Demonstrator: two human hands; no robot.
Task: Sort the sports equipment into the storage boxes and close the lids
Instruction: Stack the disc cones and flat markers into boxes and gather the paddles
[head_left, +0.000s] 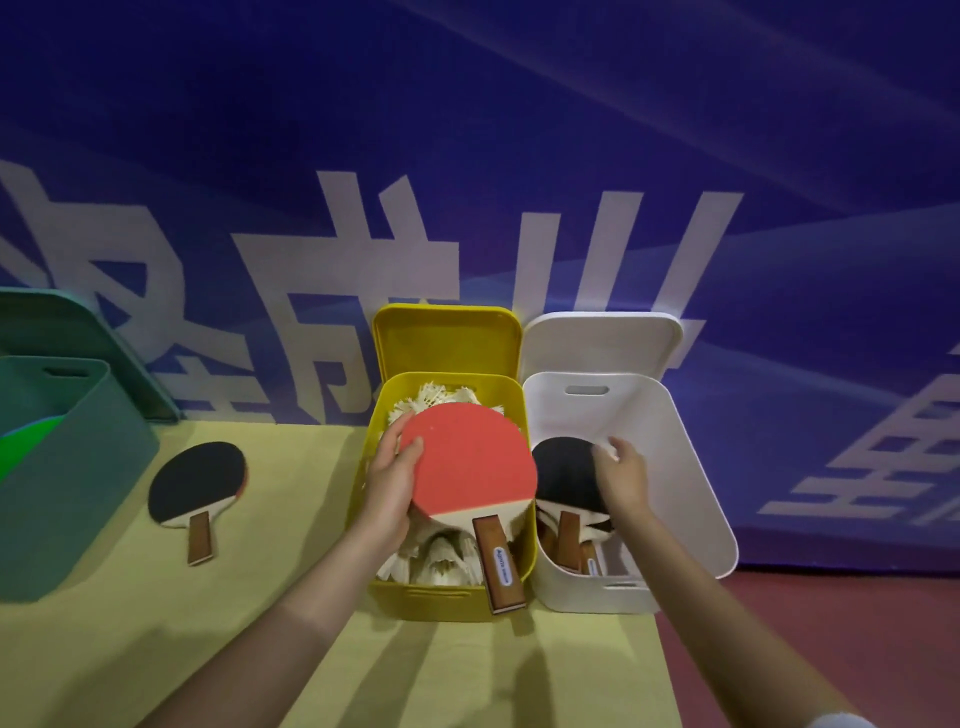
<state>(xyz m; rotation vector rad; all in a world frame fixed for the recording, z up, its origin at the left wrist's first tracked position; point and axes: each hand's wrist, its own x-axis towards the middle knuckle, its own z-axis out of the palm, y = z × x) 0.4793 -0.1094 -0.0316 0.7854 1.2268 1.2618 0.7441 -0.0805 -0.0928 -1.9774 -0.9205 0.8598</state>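
Head view puts us right over the table (291, 649), and the left hand (390, 486) grips the red paddle (470, 462) by the blade's left edge, thumb on the red face, holding it above the yellow box (452, 595) full of white shuttlecocks (441, 561). That paddle looks bound for the white box (691, 493) just beside it, where the right hand (623, 475) has its fingers curled on the black paddle (566, 475) lying atop the other paddles. To do this well, I'd say swing the red one right, handle toward the near wall like the rest, and lay it flat so the lid can shut. Both lids, yellow lid (447, 338) and white lid (602, 343), stand open behind. One more black-faced paddle (200, 483) waits on the table, well left of both hands, beside the green box (72, 467).
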